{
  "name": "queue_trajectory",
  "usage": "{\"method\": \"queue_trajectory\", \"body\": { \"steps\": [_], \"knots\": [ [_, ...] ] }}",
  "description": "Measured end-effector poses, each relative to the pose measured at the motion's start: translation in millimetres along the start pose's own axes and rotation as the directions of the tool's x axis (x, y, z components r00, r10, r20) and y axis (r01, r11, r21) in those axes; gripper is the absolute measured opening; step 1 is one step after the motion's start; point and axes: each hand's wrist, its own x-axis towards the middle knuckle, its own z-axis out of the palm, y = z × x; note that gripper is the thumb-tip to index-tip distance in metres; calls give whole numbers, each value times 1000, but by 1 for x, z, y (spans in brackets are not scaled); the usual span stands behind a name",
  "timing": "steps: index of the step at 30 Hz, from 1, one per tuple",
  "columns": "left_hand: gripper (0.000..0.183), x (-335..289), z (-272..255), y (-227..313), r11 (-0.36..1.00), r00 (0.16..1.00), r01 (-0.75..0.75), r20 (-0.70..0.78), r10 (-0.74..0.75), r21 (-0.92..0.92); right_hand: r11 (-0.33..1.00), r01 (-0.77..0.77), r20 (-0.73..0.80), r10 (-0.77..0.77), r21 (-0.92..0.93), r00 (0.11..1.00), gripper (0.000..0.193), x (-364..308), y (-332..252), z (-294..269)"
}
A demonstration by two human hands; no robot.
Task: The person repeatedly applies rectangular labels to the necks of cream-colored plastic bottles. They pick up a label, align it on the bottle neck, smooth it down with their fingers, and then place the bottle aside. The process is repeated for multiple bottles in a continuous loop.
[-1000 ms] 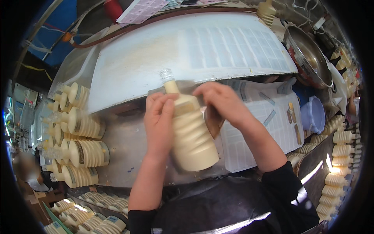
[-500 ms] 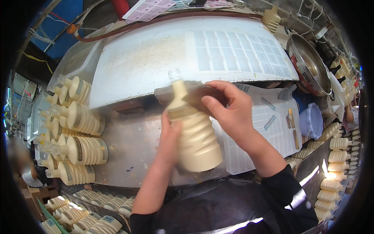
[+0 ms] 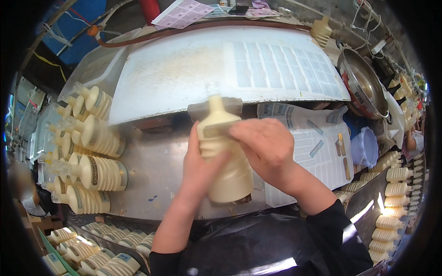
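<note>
A cream bottle [image 3: 230,181] with spiral ridges and a clear threaded neck lies tilted before me, neck pointing away. My left hand [image 3: 199,168] is closed around its left side, the thumb blurred across the ridges. A dark label band [image 3: 214,131] crosses the bottle's shoulder. My right hand [image 3: 269,142] is at the right end of this band, fingers bent and pressed together; what they hold, if anything, is hidden. Behind the shoulder sits a greyish block [image 3: 235,106], partly covered by the bottle.
Similar bottles [image 3: 99,172] are stacked on the left, with more in trays [image 3: 133,239] below and at right. A translucent label sheet [image 3: 294,170] with loose strips lies right, beside a lilac bucket [image 3: 365,147] and a steel pan [image 3: 363,83]. A white board [image 3: 184,64] rises behind.
My right hand has turned over and moved down onto the label band; the brown flat piece it held earlier no longer shows. The bottle now stands more in line with my view.
</note>
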Motion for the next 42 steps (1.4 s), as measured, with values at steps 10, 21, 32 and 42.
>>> {"method": "queue_trajectory", "body": {
  "steps": [10,21,32,42],
  "knots": [
    [85,10,1,-10,974,983,-97,-134,126,204,682,-666,113,668,302,736,24,22,5,5],
    [44,31,-1,-18,998,997,-65,-36,65,2,731,-603,63,618,319,783,27,-35,45,49],
    [46,18,2,-18,990,983,-141,-117,139,-9,591,-641,195,643,489,741,31,-14,48,30],
    [92,-22,14,-22,865,967,-205,-41,250,458,785,-584,-55,605,209,794,32,-19,32,28]
  ]
}}
